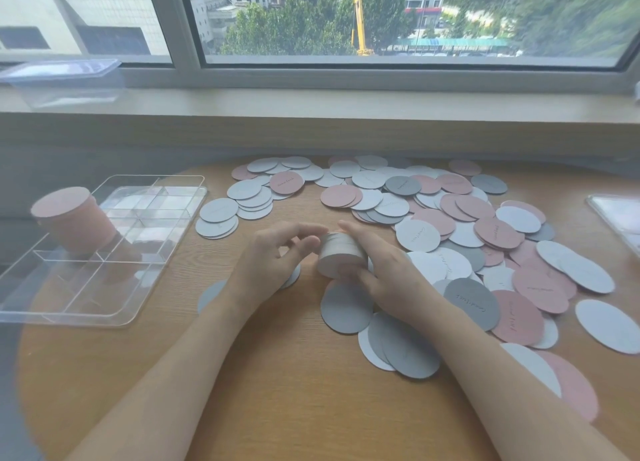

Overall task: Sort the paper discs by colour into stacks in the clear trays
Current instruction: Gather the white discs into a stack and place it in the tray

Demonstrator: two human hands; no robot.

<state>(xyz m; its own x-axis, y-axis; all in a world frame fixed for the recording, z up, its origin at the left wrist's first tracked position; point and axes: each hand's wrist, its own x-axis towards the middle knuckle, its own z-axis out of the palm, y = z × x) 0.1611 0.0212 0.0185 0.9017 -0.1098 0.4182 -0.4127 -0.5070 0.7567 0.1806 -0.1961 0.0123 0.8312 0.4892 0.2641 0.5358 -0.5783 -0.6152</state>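
The right hand (377, 270) grips a grey disc stack (341, 254) on its side at the table's (277, 374) centre; the left hand (277, 253) hovers beside it, loosely open, perhaps touching. Slackening could fan the discs out.

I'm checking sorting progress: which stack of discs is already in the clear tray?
The tall pink stack, standing in the clear tray at left. The grey stack lies on its side between both hands on the table.

1. Table (294, 391) — wood-grain surface, smooth, with a low sheen.
2. Discs (417, 234) — matt paper in pink, pale grey and dark grey.
3. Tray (104, 308) — clear, glossy plastic.
4. Box (65, 80) on the windowsill (346, 104) — translucent plastic.
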